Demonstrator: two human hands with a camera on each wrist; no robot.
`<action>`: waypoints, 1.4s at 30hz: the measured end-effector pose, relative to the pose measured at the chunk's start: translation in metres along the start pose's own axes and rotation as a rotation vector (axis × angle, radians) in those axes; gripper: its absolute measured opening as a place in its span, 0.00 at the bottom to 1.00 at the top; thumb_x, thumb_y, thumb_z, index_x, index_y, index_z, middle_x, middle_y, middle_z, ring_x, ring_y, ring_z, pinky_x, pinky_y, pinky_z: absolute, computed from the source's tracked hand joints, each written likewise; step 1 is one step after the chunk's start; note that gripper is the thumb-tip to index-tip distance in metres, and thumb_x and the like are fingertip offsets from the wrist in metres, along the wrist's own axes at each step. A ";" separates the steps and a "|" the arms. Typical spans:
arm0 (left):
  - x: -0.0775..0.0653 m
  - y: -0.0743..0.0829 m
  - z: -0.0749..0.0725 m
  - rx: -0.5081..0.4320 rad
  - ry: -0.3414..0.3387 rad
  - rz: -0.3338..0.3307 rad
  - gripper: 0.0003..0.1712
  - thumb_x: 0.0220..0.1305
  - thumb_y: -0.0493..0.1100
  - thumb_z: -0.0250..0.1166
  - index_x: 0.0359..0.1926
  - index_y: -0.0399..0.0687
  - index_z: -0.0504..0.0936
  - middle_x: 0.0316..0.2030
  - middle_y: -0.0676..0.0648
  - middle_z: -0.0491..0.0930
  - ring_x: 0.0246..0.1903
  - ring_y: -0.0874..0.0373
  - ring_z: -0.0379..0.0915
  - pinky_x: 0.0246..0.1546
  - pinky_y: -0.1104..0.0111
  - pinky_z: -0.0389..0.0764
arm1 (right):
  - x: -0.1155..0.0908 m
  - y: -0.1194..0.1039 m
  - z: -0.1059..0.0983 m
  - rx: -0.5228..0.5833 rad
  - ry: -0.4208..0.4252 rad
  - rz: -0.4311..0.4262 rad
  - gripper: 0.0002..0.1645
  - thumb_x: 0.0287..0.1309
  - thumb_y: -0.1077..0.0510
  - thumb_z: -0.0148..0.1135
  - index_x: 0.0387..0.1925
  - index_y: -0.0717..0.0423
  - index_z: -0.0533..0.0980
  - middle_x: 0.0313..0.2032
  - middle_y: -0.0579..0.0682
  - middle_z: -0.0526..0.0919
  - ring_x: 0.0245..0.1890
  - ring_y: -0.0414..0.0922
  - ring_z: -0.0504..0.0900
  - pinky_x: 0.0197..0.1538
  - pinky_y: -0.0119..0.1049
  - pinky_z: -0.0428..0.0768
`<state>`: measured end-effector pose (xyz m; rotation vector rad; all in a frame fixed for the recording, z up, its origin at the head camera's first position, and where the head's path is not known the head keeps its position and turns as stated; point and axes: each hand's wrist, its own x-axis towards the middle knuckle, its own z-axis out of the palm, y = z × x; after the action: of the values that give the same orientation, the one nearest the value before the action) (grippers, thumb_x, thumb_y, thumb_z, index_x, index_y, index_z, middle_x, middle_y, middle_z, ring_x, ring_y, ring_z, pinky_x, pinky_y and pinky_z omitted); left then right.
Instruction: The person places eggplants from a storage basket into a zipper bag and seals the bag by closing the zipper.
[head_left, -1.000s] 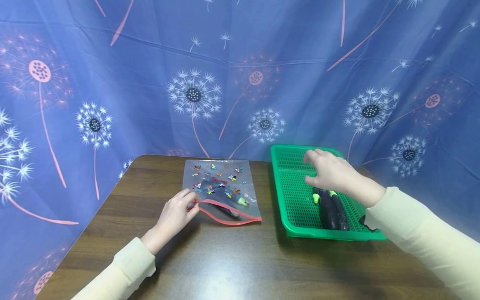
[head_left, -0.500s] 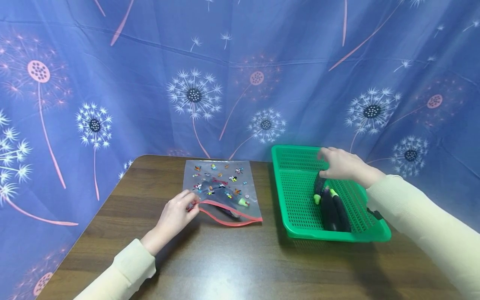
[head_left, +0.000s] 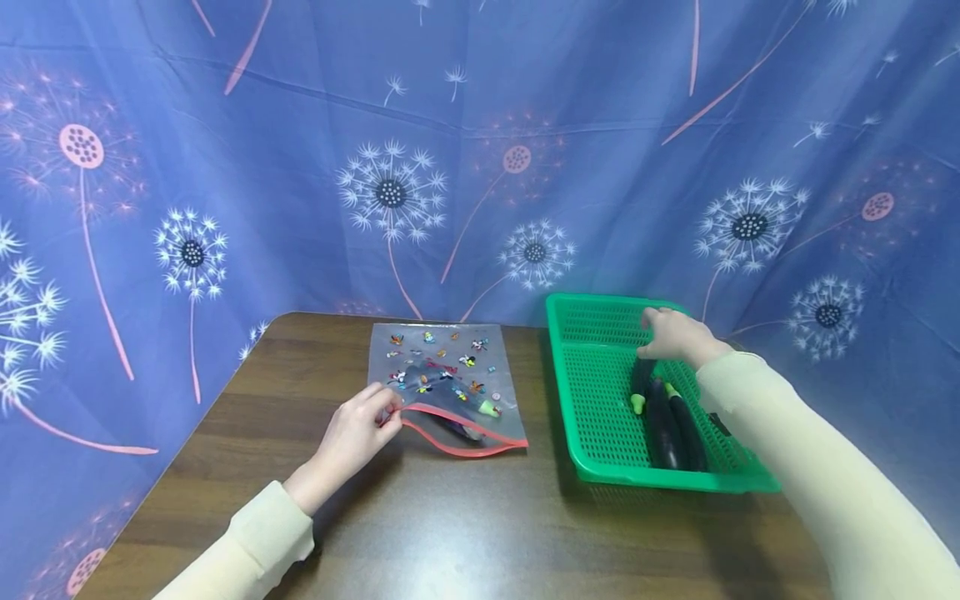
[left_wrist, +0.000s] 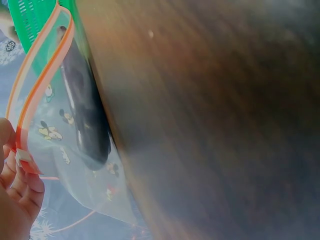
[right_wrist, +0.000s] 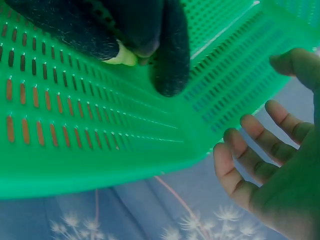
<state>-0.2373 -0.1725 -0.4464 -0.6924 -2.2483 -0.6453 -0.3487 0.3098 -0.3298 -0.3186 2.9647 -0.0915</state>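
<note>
My left hand (head_left: 360, 429) pinches the corner of a clear zip bag (head_left: 386, 362) with small cartoon prints and a red zip edge. The bag's mouth gapes, and an eggplant (left_wrist: 87, 110) lies inside. A white slider (left_wrist: 22, 156) shows by the left fingers in the left wrist view. Over the green basket (head_left: 561, 392), my right hand (head_left: 675, 335) hovers with fingers apart and nothing between them in the right wrist view. Just below it is a dark eggplant (head_left: 641, 377) with a pale green end. A thick eggplant (head_left: 663, 425) and a slimmer one (head_left: 688, 432) lie beside it.
Basket and bag sit on a brown wooden table (head_left: 540, 533), the basket to the right of the bag. A blue curtain (head_left: 300, 167) with dandelion prints hangs behind the table's back edge.
My right hand has moved right and slightly down over the basket, uncovering more of the eggplants. My left hand stays at the bag's corner.
</note>
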 end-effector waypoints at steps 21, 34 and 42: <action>-0.011 0.001 0.000 -0.020 0.007 0.006 0.11 0.41 0.32 0.65 0.24 0.53 0.75 0.23 0.58 0.69 0.19 0.69 0.64 0.19 0.79 0.64 | 0.011 0.011 0.056 0.055 -0.236 0.184 0.48 0.57 0.46 0.59 0.62 0.80 0.53 0.60 0.80 0.57 0.57 0.71 0.65 0.49 0.58 0.74; -0.009 -0.004 0.001 -0.023 0.013 0.037 0.12 0.39 0.32 0.65 0.24 0.53 0.74 0.23 0.58 0.70 0.19 0.68 0.65 0.19 0.80 0.65 | 0.011 0.012 0.067 0.017 -0.277 0.192 0.44 0.58 0.39 0.54 0.58 0.76 0.65 0.60 0.77 0.62 0.56 0.70 0.67 0.50 0.59 0.73; -0.004 -0.006 0.000 -0.025 0.026 0.056 0.12 0.39 0.31 0.65 0.23 0.52 0.74 0.23 0.58 0.70 0.19 0.68 0.66 0.19 0.80 0.65 | 0.014 0.005 0.063 0.051 -0.256 0.166 0.41 0.59 0.44 0.55 0.56 0.78 0.65 0.57 0.77 0.65 0.52 0.68 0.72 0.46 0.55 0.76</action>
<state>-0.2388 -0.1781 -0.4513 -0.7522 -2.1924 -0.6530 -0.3528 0.3089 -0.3946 -0.0698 2.7165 -0.0982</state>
